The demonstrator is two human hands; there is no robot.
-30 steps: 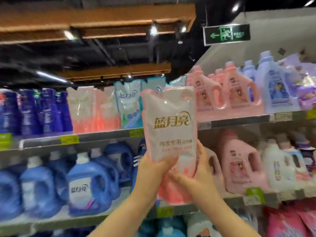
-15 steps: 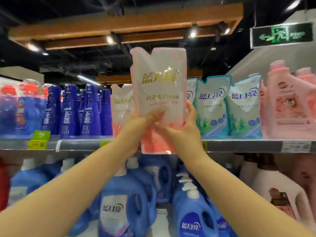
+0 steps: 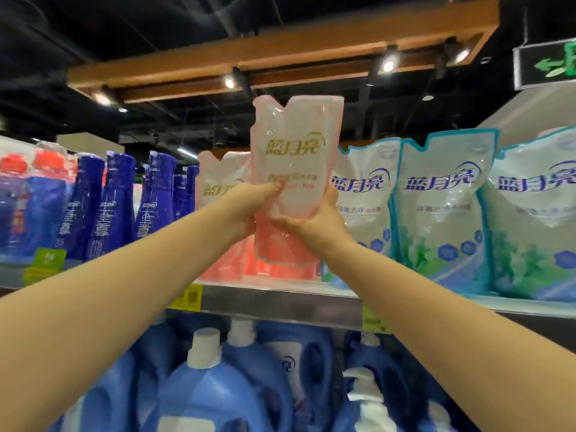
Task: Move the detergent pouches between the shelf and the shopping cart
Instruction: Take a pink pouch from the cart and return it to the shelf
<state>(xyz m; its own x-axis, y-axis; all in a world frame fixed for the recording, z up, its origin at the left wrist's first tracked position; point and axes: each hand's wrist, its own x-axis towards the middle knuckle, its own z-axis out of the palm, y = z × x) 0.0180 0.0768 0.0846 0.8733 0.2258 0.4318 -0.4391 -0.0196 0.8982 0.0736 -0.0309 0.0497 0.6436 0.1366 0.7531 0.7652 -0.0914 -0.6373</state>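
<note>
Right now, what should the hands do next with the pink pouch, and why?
Probably ease the pink pouch forward and down onto the shelf, among the other pink pouches. The left hand and right hand hold it upright above that row, left of the blue-green pouches.

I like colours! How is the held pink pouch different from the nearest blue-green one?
The pink pouch has gold letters; the blue-green pouch has blue letters and flowers. The left hand and right hand grip the pink pouch; the blue-green pouch stands on the shelf. Both have notched tops.
</note>
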